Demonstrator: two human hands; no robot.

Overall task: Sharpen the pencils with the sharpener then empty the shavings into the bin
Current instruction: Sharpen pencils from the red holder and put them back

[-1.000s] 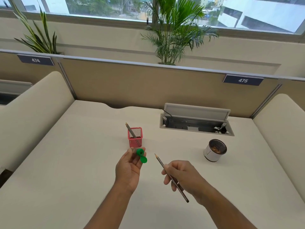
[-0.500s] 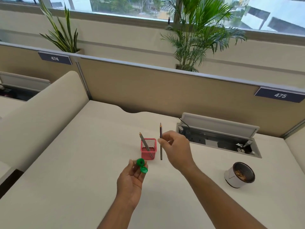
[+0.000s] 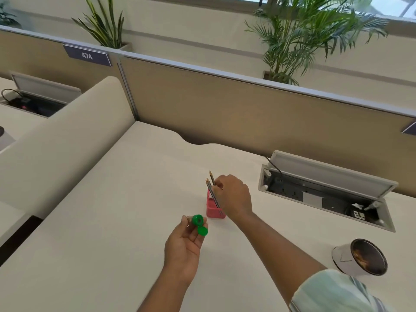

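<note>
Above the cream desk (image 3: 112,221), near its middle: left hand (image 3: 183,248) hovering palm-up, fingers curling around a green sharpener (image 3: 198,220), pinching it between thumb and fingertips. Round green lid (image 3: 202,231) hanging open just below the sharpener body, touching the fingertips.

Just beyond, right hand (image 3: 233,197) reaching over a small red mesh holder (image 3: 213,209), fingers closing on a pencil (image 3: 212,177) by its upper shaft, sharpened tip pointing up and away. Lower end of that pencil disappearing behind the hand and the holder rim; whether resting on the holder's floor, cannot tell. Two more pencils (image 3: 211,192) leaning in the same holder, tilting left, lying right against the held one. Holder standing upright on the desk, just beside the sharpener.

Further right, well apart from the hands: white cylindrical bin (image 3: 344,255) sitting on the desk, dark opening facing the camera, brownish shavings showing inside. Behind it, a recessed cable box (image 3: 324,194) with grey flap (image 3: 326,170) propped open, sockets and plugs lying within. Striped pale sleeve (image 3: 337,291) showing at the lower right corner. Tan partition (image 3: 247,113) running behind the desk, with number plate "474" (image 3: 87,56) at left and potted plants (image 3: 299,37) rising beyond.
</note>
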